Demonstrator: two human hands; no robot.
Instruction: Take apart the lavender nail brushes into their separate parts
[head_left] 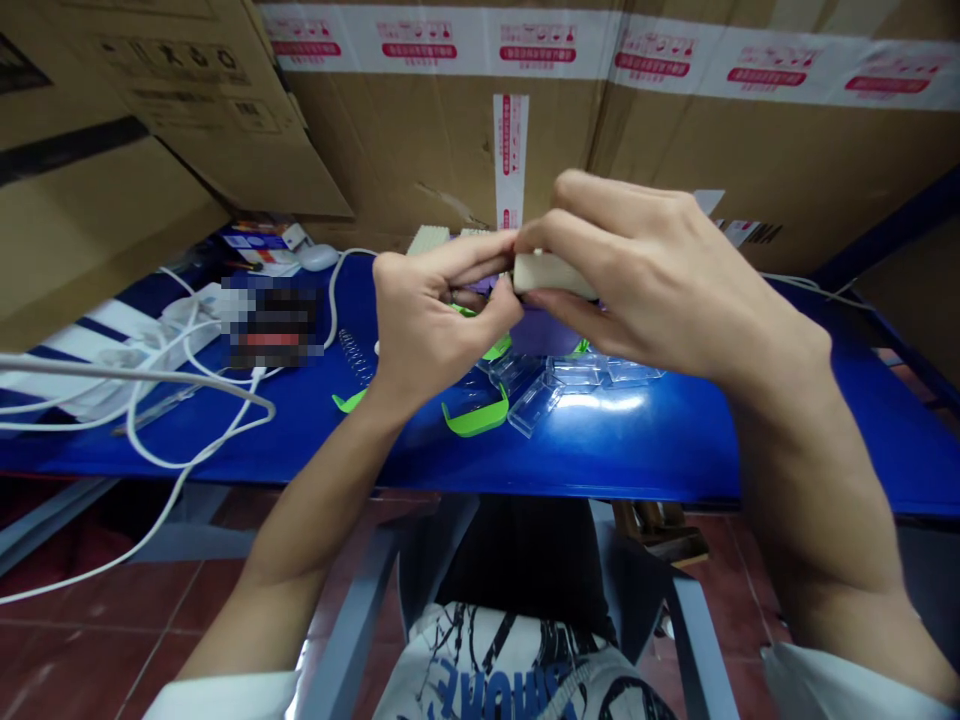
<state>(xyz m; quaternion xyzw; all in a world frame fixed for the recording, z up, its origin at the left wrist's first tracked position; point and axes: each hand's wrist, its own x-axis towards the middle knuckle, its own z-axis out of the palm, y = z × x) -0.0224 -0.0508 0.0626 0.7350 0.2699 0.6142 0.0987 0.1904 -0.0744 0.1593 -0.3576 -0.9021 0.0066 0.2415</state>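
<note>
My right hand (pixel 637 265) grips a cream-coloured, rounded plastic piece (pixel 551 275) between thumb and fingers, above the table. Beside it, the fingers of my left hand (pixel 431 310) are pinched together at the left end of that piece. What lies between them, if anything, is too hidden to name. Behind and below the hands is a purple object (pixel 541 332), partly covered. Under the hands lie a bright green curved plastic part (pixel 476 413) and several clear plastic pieces (pixel 534 405). Ribbed cream pieces (pixel 429 239) stand behind my left hand.
The blue table (pixel 637 450) backs onto a large cardboard sheet (pixel 420 140). At left are white cables (pixel 187 455), a power strip (pixel 112 385), a blurred dark device (pixel 274 325) and a white mouse-like object (pixel 319 257). A clear coil (pixel 354 355) lies left of my left wrist.
</note>
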